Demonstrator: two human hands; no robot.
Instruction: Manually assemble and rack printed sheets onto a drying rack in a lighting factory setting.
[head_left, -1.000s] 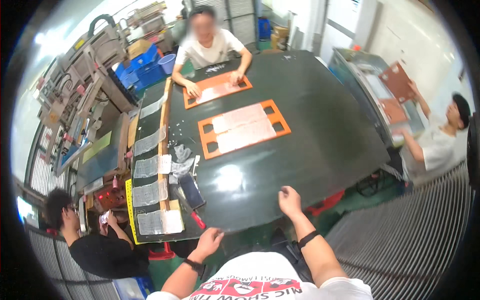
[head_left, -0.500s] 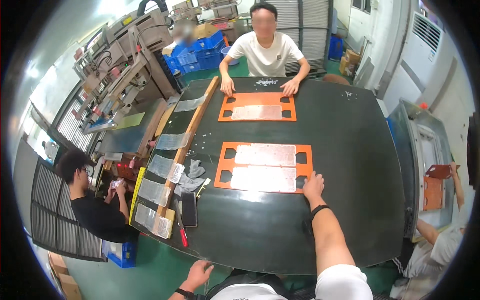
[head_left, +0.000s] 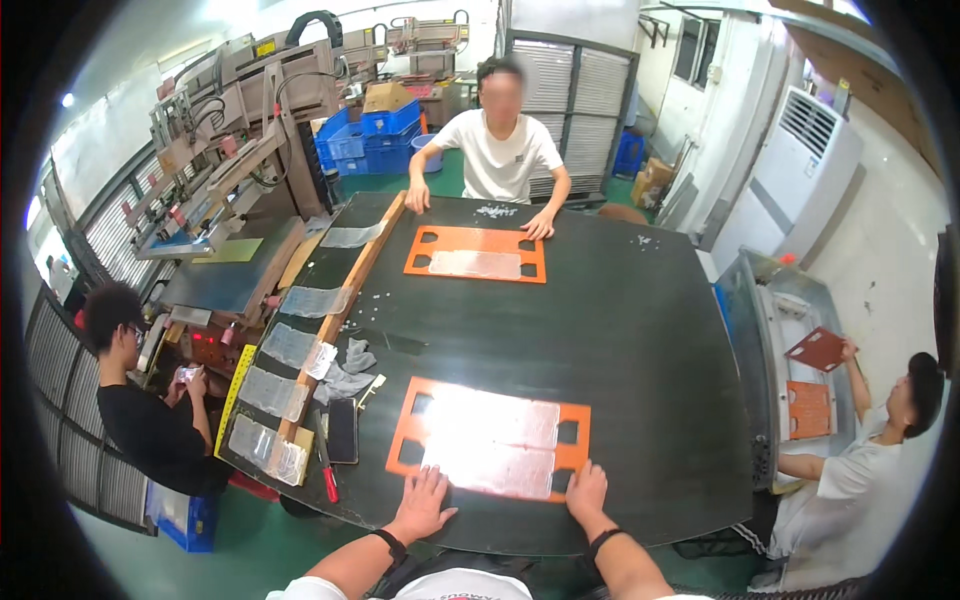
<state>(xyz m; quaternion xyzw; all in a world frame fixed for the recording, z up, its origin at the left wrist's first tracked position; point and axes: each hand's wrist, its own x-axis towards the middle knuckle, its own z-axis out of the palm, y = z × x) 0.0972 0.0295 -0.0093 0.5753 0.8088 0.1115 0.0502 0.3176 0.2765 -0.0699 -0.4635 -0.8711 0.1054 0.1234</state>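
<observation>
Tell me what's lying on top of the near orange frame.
A clear glossy sheet covers the middle of the orange frame. Left hand and right hand rest at its near edge. Glare hides anything beneath the sheet.

Orange frame [head_left: 487, 437] (clear glossy sheet inside) lies flat on table.

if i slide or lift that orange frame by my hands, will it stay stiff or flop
The orange frame lies dead flat with straight edges and cut-out windows, so it probably stays fairly stiff, perhaps sagging a little if lifted by one end. It looks thin, so likely light for its spread. The glossy clear sheet on it may slip when tilted. On the smooth dark table it should slide easily.
</observation>
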